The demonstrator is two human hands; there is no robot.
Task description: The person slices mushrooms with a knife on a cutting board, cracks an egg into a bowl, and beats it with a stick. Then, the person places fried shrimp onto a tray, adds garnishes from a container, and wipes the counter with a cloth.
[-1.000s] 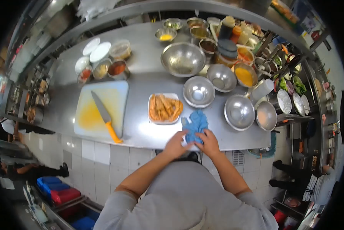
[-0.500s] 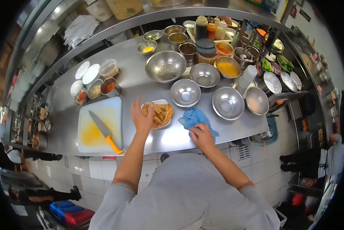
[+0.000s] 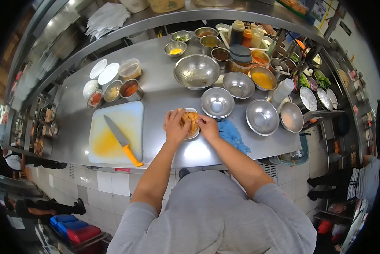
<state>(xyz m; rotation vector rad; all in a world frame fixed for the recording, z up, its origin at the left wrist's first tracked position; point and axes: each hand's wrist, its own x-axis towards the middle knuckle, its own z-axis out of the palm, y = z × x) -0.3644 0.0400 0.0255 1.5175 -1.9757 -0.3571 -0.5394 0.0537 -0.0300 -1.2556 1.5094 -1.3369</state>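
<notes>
Browned, cooked meat pieces that look like chicken (image 3: 190, 122) fill a small white dish (image 3: 193, 136) near the front of the steel counter. My left hand (image 3: 176, 127) lies over the dish's left side, its fingers curled down onto the meat. From the right, my right hand (image 3: 208, 129) pinches at the edge of the meat with thumb and fingers; the tips are partly hidden. A crumpled blue cloth (image 3: 231, 134) rests just right of that hand. To the left, a yellow-handled knife (image 3: 119, 133) lies on a stained white cutting board (image 3: 133, 114).
Behind the dish stand steel bowls (image 3: 217, 103), a perforated steel bowl (image 3: 197, 72) and squeeze bottles (image 3: 247, 37). White plates (image 3: 108, 73) and a steel cup of red sauce (image 3: 131, 90) sit back left. A shelf (image 3: 168, 16) overhangs the counter's far side. Another person (image 3: 346, 182) stands far right.
My right hand has left the blue cloth and moved left to the meat. My left hand has come down onto the meat from the dish's left side. The view has shifted slightly.
</notes>
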